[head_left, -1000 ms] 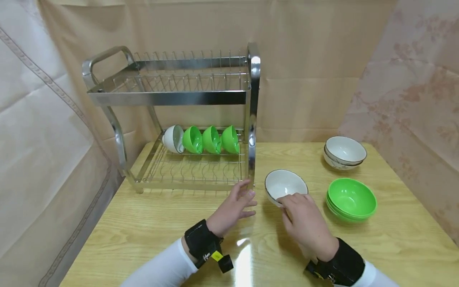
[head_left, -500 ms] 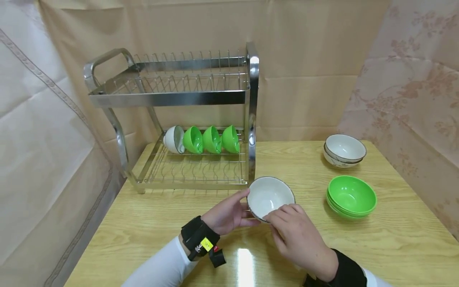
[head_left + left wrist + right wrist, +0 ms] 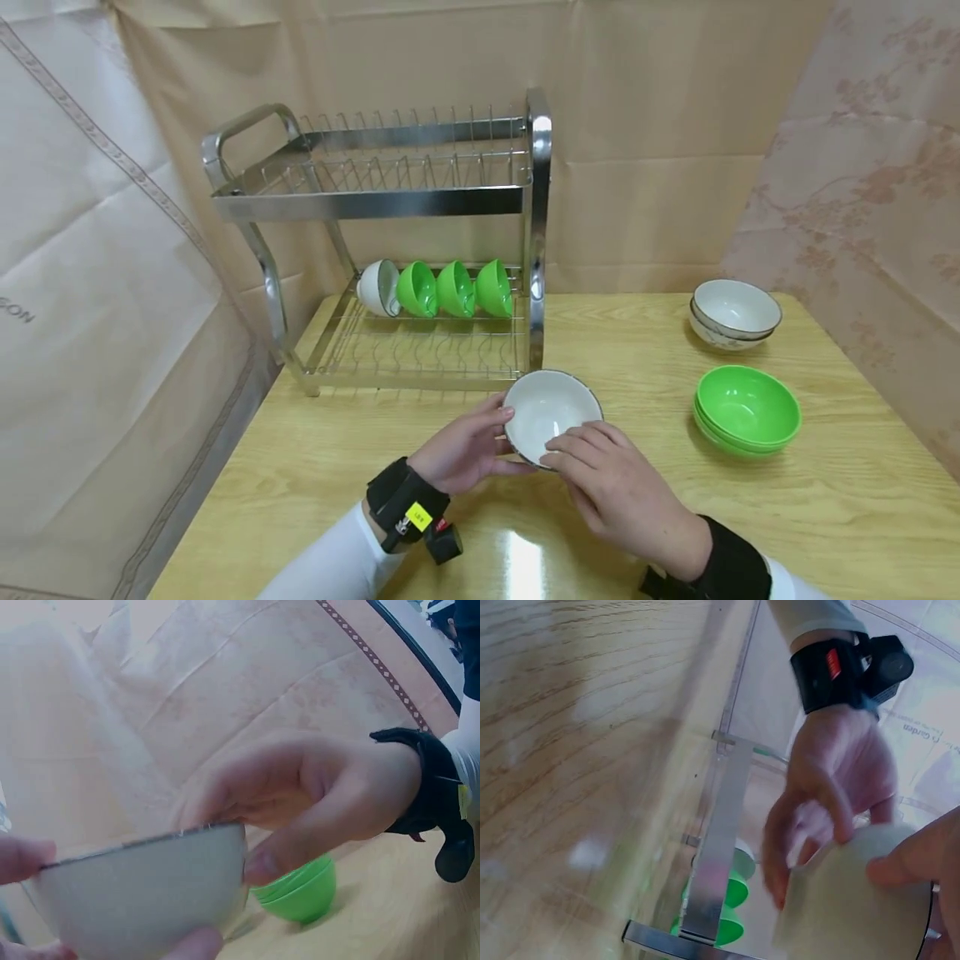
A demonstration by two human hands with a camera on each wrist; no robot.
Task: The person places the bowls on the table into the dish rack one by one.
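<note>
A white bowl with a dark rim [image 3: 543, 408] is held between both hands in front of the rack, its mouth tipped toward the head camera. My left hand [image 3: 461, 454] grips its left side, thumb at the rim and fingers beneath. On the near right side my right hand [image 3: 626, 492] pinches the rim, fingers over the inside. The left wrist view shows the right thumb [image 3: 262, 866] against the outer wall of the bowl [image 3: 142, 892]. In the right wrist view, the bowl's pale underside [image 3: 840, 900] hides part of the left fingers.
A two-tier metal dish rack [image 3: 367, 204] stands at the back left. On its lower tier, a white bowl [image 3: 377, 287] and three green bowls [image 3: 454, 290] lean in a row. Stacked white bowls [image 3: 735, 308] and stacked green bowls [image 3: 747, 408] stand on the wooden table [image 3: 840, 500] at right.
The bowl has moved left, toward my left hand, which was apart from it and now grips its left side. My right hand has travelled left with it, still at the rim.
</note>
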